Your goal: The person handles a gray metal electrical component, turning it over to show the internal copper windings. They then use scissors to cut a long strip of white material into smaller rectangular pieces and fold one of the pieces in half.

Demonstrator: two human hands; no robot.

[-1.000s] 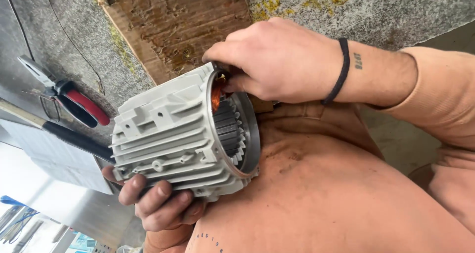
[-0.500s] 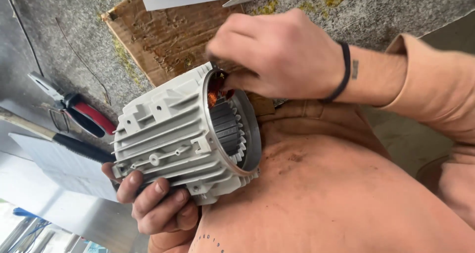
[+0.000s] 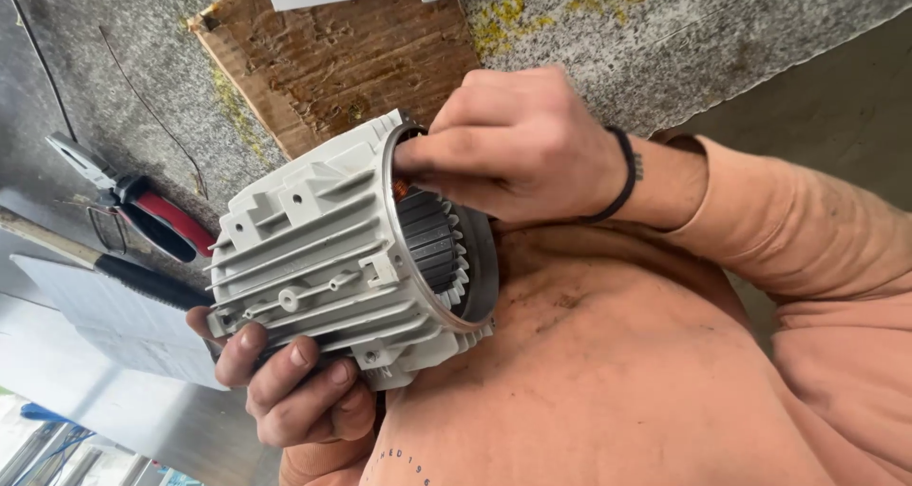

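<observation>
A grey finned motor housing (image 3: pixel 328 258) with a slotted stator inside is held against my chest, its open end facing right. My left hand (image 3: pixel 290 381) grips it from underneath, fingers wrapped around the lower fins. At the housing's upper rim is my right hand (image 3: pixel 518 144), a black band on its wrist. Its fingertips are pinched together and reach into the opening beside copper windings (image 3: pixel 403 190). Whether they hold anything small is hidden.
Red-handled pliers (image 3: pixel 142 210) and a black-handled tool (image 3: pixel 142 282) lie on the grey bench at left. A brown cardboard piece (image 3: pixel 351 58) lies behind the housing, white paper sheets (image 3: pixel 104 324) at lower left. My orange sleeves fill the right side.
My right hand has shifted a little along the housing's upper rim, and its fingers sit deeper in the opening. The housing stays in my left hand, tilted slightly differently.
</observation>
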